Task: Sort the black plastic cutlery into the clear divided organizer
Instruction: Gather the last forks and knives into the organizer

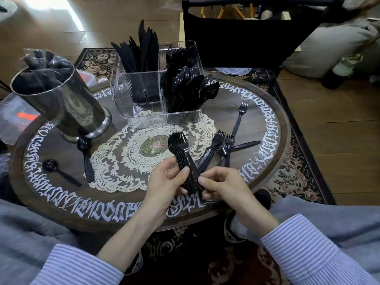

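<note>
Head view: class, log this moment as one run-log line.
left hand grips fork stack | right hand pinches stack handles | organizer holds knives, spoons, forks
</note>
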